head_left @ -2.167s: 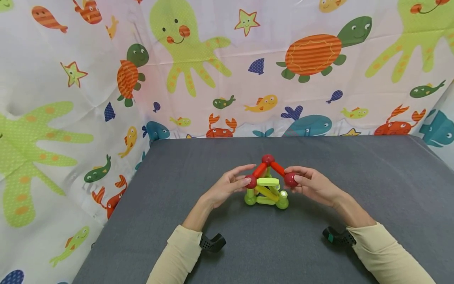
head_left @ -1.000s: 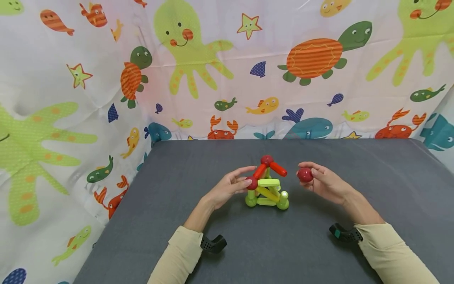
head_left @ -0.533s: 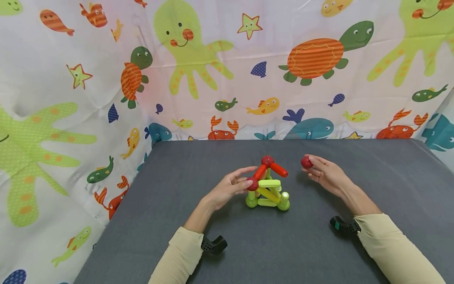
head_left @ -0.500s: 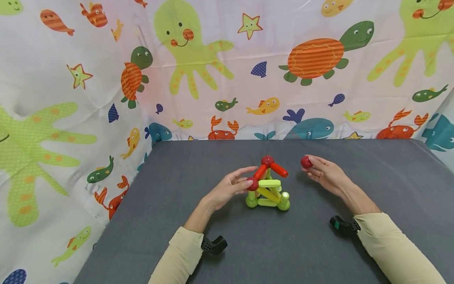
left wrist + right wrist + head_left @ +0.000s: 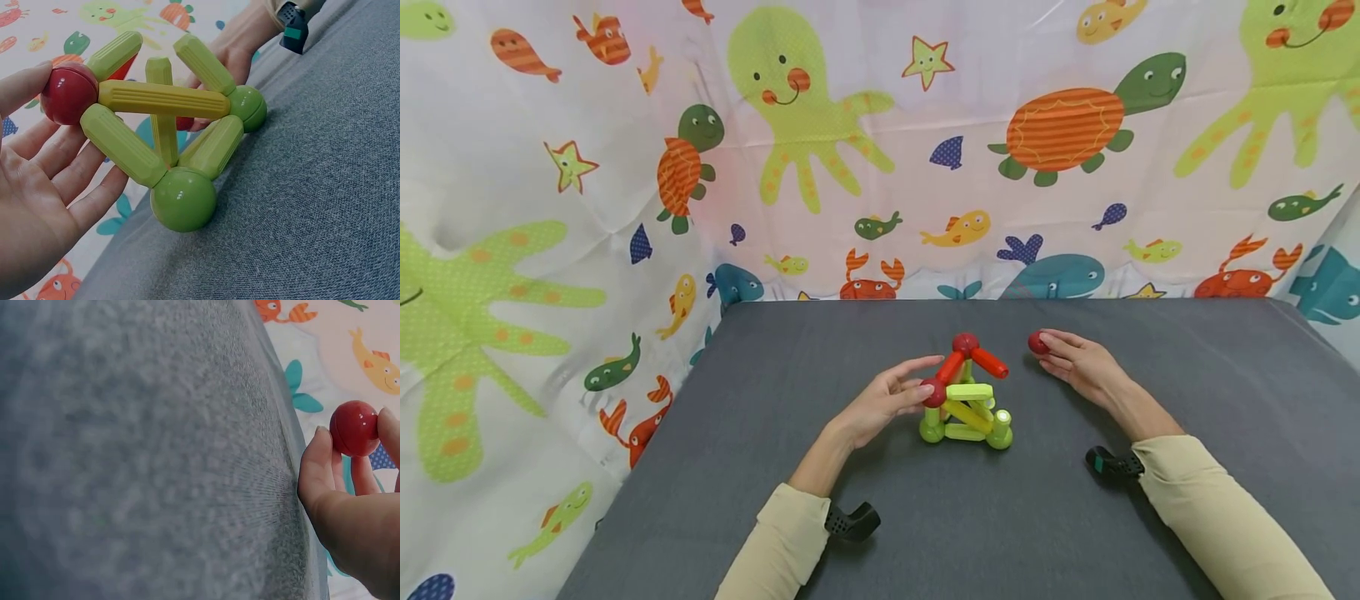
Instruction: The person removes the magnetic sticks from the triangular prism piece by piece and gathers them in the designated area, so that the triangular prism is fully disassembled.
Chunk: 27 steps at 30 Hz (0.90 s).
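A small frame of green and yellow rods (image 5: 970, 390) joined by balls stands mid-table. My left hand (image 5: 880, 396) pinches the red ball (image 5: 70, 94) at the frame's upper left corner. From there a red rod (image 5: 951, 367) slopes up to a red top ball (image 5: 966, 344). Another red rod (image 5: 989, 362) reaches down right from that ball, its lower end free. Two green balls (image 5: 184, 199) show at the base. My right hand (image 5: 1082, 367), off to the frame's right, holds a loose red ball (image 5: 354, 428) between thumb and fingertips.
Grey cloth (image 5: 985, 517) covers the table. Behind it and at the left hangs a white curtain (image 5: 850, 150) printed with sea animals. Black wrist cameras (image 5: 853, 522) sit on both cuffs.
My right hand has drawn the red ball off the red rod's end, carried it right and farther back, then slightly left. The left hand keeps its pinch on the frame.
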Tool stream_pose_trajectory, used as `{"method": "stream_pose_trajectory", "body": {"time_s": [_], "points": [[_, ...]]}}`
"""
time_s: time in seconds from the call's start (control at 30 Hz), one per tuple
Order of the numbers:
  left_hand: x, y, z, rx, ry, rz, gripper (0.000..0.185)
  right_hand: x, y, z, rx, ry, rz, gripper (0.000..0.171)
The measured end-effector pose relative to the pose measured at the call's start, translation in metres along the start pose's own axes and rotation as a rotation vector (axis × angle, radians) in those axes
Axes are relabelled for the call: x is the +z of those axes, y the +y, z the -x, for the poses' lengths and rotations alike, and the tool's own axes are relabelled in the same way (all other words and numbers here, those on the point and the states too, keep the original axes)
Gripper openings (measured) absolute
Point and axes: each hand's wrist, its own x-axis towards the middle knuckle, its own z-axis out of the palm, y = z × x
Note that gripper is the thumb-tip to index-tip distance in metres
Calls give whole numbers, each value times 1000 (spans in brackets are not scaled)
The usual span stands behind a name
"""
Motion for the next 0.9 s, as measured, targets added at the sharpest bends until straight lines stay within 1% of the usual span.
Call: {"method": "stream_pose_trajectory", "body": {"time_s": [0.1,0.23,0.33,0.4,0.5,0.6,0.7,0.8,0.9], "points": [[-1,-1,1,4,-1,0,55,0,1,-4,2,16,14,14],[-3,-3,2,13,-6,5,56,1,1,-12,-4,74,65,15],[-3,-3,3,11,-6,6,57,3,1,-17,-11,124,126,23],[-2,-3,3,9,-5,6,57,3,0,-21,-12,139,164,27],[-2,-3,3,11,-7,5,57,4,0,-25,-19,144,210,35],[-3,-4,4,18,-10,5,58,5,0,-30,-23,154,256,48],[-3,-3,4,20,-13,2,59,6,0,-37,-32,173,331,58],[-2,-2,3,20,-14,-5,58,6,-2,-44,-51,194,418,62],[-2,-2,2,26,-19,-12,55,7,-4,-50,-63,219,485,61]]}}
